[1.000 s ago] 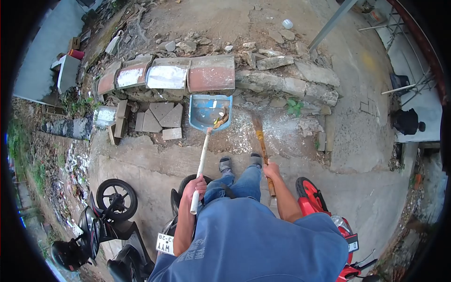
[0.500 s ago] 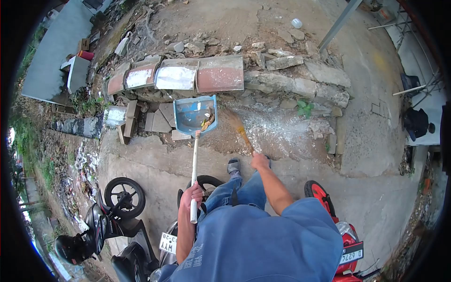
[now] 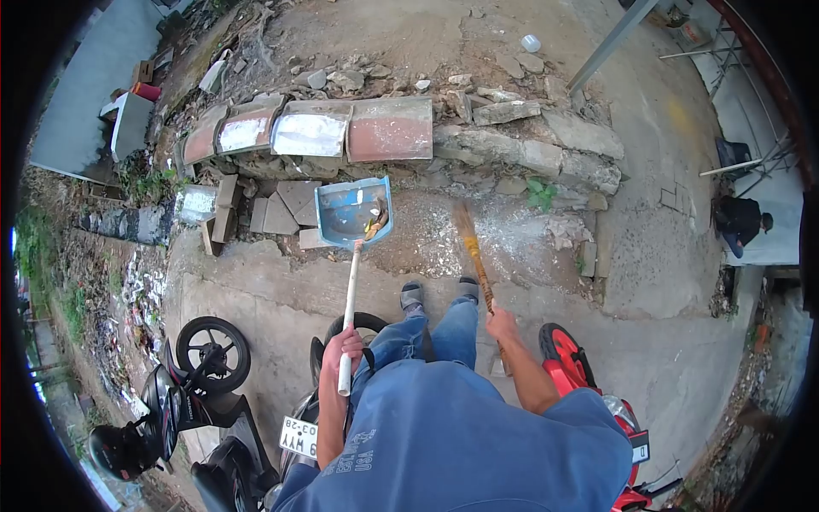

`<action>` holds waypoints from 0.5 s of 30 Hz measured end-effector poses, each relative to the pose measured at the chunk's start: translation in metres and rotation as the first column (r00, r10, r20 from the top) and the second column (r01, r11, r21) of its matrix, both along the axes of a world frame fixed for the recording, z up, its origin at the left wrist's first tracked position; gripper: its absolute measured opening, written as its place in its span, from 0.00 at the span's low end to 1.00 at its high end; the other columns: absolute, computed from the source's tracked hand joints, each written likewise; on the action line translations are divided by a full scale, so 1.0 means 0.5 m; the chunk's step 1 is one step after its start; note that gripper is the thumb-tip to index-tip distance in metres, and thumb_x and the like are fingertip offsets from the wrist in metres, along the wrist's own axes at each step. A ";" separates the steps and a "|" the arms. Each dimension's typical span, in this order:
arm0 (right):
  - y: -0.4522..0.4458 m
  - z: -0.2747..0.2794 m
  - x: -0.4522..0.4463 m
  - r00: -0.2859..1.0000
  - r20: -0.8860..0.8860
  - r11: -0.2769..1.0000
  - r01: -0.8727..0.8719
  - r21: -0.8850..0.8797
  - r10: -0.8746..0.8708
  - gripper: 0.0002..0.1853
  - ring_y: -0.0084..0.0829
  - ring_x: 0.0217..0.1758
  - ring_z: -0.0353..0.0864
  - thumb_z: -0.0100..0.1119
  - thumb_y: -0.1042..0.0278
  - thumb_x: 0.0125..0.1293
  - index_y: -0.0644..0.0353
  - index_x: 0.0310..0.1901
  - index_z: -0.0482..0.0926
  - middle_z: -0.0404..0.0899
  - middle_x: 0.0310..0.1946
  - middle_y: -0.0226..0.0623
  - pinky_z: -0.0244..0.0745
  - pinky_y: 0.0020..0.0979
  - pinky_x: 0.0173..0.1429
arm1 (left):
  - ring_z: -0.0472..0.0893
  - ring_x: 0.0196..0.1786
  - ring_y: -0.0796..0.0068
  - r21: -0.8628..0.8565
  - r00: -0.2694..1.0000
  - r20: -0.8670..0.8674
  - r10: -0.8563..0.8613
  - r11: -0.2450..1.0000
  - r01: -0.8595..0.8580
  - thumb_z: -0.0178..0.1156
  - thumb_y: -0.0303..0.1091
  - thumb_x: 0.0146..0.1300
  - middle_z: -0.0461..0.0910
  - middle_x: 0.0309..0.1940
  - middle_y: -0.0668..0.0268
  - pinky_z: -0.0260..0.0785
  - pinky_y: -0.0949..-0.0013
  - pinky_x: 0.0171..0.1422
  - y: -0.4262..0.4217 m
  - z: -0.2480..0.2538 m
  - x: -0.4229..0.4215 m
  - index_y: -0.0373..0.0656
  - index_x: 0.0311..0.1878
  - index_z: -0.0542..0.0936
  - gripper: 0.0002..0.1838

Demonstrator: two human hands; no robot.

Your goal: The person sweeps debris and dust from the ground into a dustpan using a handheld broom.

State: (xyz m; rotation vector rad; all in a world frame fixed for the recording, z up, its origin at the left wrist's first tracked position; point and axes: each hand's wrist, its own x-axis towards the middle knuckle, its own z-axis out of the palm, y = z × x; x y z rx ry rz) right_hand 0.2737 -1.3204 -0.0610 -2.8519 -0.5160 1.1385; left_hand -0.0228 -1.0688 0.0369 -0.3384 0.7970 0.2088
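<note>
My left hand (image 3: 345, 347) is wrapped round the white handle of a long-handled dustpan (image 3: 339, 227). Its blue pan lies at the foot of the low stone edging, its mouth facing away from me. A few dry leaves and a pale scrap (image 3: 374, 218) lie in the pan's right side. My right hand (image 3: 501, 325) grips a straw broom (image 3: 472, 247) near the end of its handle. The bristles are to the right of the pan, apart from it, over dirt spotted with white powder (image 3: 503, 235); whether they touch the ground I cannot tell.
Curved tiles (image 3: 390, 130) and broken stone slabs (image 3: 503, 152) line the far edge. Loose bricks (image 3: 226, 192) lie left of the pan. A black motorcycle (image 3: 192, 388) stands at my left, a red one (image 3: 567, 358) at my right. Another person (image 3: 740, 224) is at the far right.
The broom has swung right, away from the dustpan, with my right hand moving right and slightly back. The dustpan stays nearly in place. The person at the far right has shifted posture.
</note>
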 end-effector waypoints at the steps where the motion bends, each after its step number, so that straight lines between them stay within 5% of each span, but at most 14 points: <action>1: 0.005 0.001 -0.005 0.998 -0.010 0.998 -0.058 0.008 0.059 0.25 0.46 0.50 0.73 0.46 0.59 0.60 0.45 0.61 0.60 0.74 0.44 0.50 0.69 0.43 0.52 | 0.58 0.12 0.90 0.000 1.000 -0.001 0.000 1.000 0.000 0.44 0.37 0.66 0.57 0.13 0.77 0.52 0.85 0.11 0.001 0.002 0.001 0.46 0.26 0.63 0.13; 5: 0.105 0.022 -0.015 0.984 -0.058 0.984 -0.165 0.071 0.169 0.27 0.46 0.49 0.73 0.46 0.57 0.60 0.48 0.62 0.58 0.75 0.43 0.50 0.68 0.43 0.52 | 0.58 0.12 0.90 0.038 0.999 -0.026 -0.042 0.998 0.043 0.44 0.38 0.66 0.58 0.13 0.77 0.53 0.84 0.11 -0.002 0.007 0.006 0.46 0.26 0.64 0.12; 9: 0.168 -0.063 0.013 0.987 -0.028 0.986 -0.160 -0.046 0.159 0.22 0.46 0.47 0.75 0.44 0.52 0.61 0.54 0.54 0.70 0.76 0.42 0.46 0.69 0.43 0.51 | 0.58 0.12 0.90 0.052 0.998 -0.034 -0.058 0.997 0.060 0.44 0.38 0.66 0.58 0.13 0.77 0.53 0.85 0.11 0.002 0.001 0.006 0.46 0.26 0.63 0.13; 15: 0.041 -0.065 0.034 0.997 -0.023 0.975 -0.073 -0.208 0.069 0.21 0.43 0.49 0.75 0.43 0.49 0.62 0.56 0.41 0.78 0.77 0.42 0.44 0.69 0.41 0.51 | 0.57 0.11 0.90 0.089 0.993 -0.086 -0.086 0.992 0.094 0.45 0.39 0.66 0.57 0.12 0.78 0.51 0.85 0.11 0.006 0.000 0.012 0.46 0.25 0.63 0.14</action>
